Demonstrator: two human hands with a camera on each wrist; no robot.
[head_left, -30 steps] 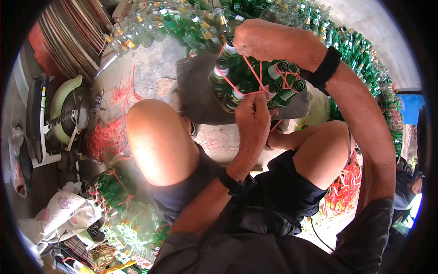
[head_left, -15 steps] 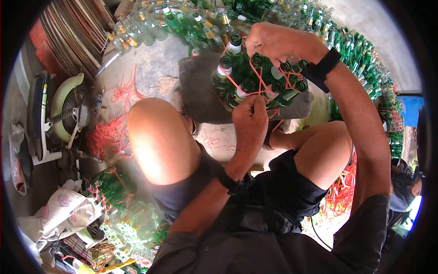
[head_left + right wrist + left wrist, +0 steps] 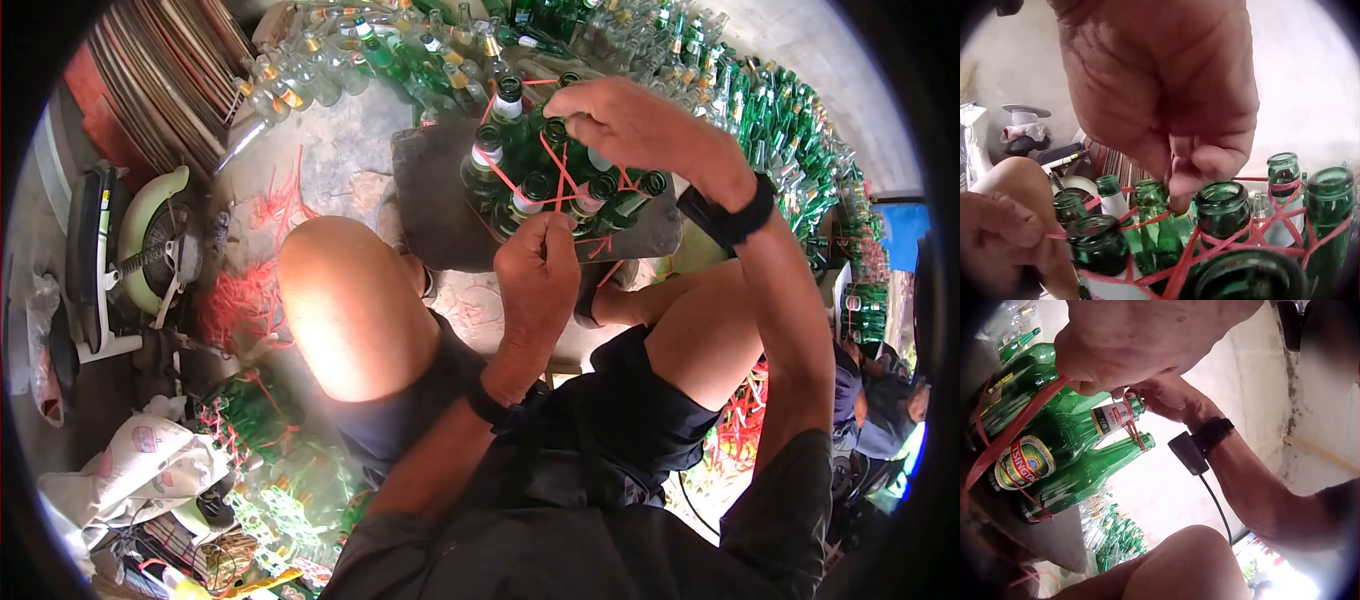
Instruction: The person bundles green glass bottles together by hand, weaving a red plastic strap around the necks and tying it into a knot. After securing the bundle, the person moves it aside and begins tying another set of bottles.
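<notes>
A bundle of green glass bottles [image 3: 485, 165] stands upright on a dark stone slab [image 3: 430, 190], with red plastic strap [image 3: 566, 170] crisscrossing the necks. At the bundle's near side, my left hand [image 3: 538, 275] pinches the strap between thumb and finger; in the left wrist view a length of strap [image 3: 1013, 434] runs down from it. My right hand [image 3: 650, 130] reaches over the far necks, its fingers curled down. In the right wrist view, a strand of strap [image 3: 1147, 220] runs to a fingertip [image 3: 1179, 203] among the necks. The hand partly covers the bottles behind it.
Heaped loose bottles [image 3: 345, 70] and stacked green bottles [image 3: 790, 130] line the back and right. Red strap scraps [image 3: 240, 300] lie on the floor at left, near a parked scooter [image 3: 140, 240]. More tied bottles [image 3: 250, 405] stand at lower left. My knees flank the slab.
My right hand has come lower and nearer, from the far corner neck to a middle one, drawing strap around it. My left hand keeps its pinch and has shifted slightly toward me.
</notes>
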